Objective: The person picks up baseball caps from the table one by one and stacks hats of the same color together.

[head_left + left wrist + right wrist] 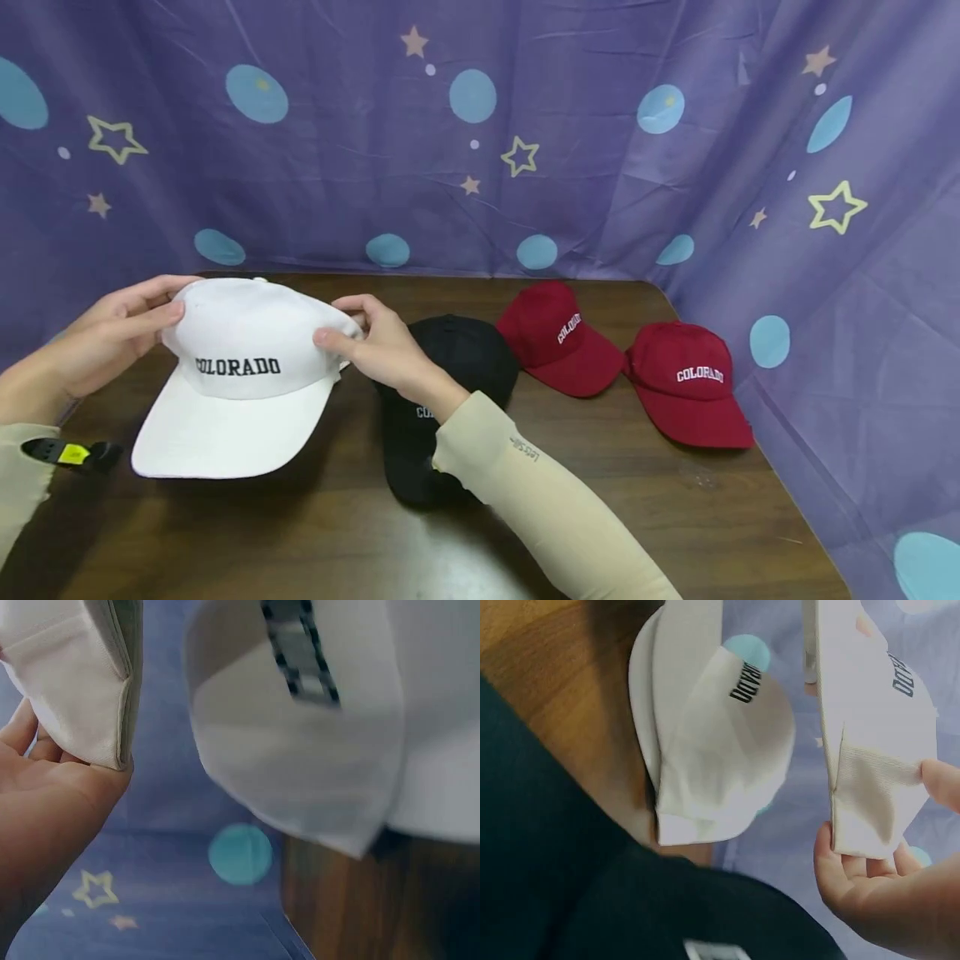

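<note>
Hands [112,333] [378,346] grip white cap [240,350]; right wrist view shows two.

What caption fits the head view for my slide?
Both hands, left hand and right hand, hold a white COLORADO cap above the wooden table.

White cap [240,350], front panel: "COLORADO", black block letters. Right red cap [693,379]: "COLORADO", white letters. Left red cap [558,333]: white lettering, only partly readable. Black cap [450,367]: white lettering mostly hidden by arm. Beige sleeve [525,483]: small print, illegible.
</note>
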### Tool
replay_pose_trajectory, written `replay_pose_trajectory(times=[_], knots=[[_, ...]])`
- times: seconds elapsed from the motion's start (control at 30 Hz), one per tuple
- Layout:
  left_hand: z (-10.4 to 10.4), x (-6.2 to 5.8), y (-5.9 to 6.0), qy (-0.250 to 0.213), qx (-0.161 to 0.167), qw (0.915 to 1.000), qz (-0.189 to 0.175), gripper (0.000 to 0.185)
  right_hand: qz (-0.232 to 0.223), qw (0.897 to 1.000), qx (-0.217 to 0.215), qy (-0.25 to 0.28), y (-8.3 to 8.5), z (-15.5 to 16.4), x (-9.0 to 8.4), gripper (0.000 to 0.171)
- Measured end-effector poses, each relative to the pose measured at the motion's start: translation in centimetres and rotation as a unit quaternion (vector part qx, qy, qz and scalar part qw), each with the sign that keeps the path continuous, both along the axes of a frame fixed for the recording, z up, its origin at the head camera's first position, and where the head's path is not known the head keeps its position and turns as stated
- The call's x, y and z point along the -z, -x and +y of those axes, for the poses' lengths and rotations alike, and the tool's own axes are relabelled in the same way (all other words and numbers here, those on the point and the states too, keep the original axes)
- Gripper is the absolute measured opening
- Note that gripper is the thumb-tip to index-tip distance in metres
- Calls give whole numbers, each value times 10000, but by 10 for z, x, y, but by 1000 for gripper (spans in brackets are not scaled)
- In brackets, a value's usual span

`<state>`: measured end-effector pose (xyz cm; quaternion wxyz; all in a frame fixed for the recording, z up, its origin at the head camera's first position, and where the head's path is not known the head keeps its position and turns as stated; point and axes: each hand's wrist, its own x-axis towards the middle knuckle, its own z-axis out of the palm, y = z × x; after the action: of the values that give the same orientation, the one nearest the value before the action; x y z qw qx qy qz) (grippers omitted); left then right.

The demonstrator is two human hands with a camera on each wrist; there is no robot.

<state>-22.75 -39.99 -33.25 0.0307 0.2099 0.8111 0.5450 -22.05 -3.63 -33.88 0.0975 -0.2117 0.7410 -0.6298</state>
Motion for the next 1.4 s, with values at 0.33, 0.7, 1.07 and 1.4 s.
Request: replay_pose_trajectory(times=[0.33, 0.7, 1.07, 1.4], knots=[[-35, 19, 12, -24, -119, 9992, -379, 44, 37, 9998, 116, -186, 10, -33, 19, 49], [-58, 41, 20, 616, -222, 9958, -644, 45, -6, 9969, 359, -703, 12, -54, 37, 49], [-63, 63, 18, 1329, -614, 9827, -1131, 48, 45, 9918, 533, -1158, 15, -63, 53, 50], [-59, 70, 16, 1390, -460, 9806, -1303, 59, -30, 9897, 769, -1205, 11, -68, 60, 48]])
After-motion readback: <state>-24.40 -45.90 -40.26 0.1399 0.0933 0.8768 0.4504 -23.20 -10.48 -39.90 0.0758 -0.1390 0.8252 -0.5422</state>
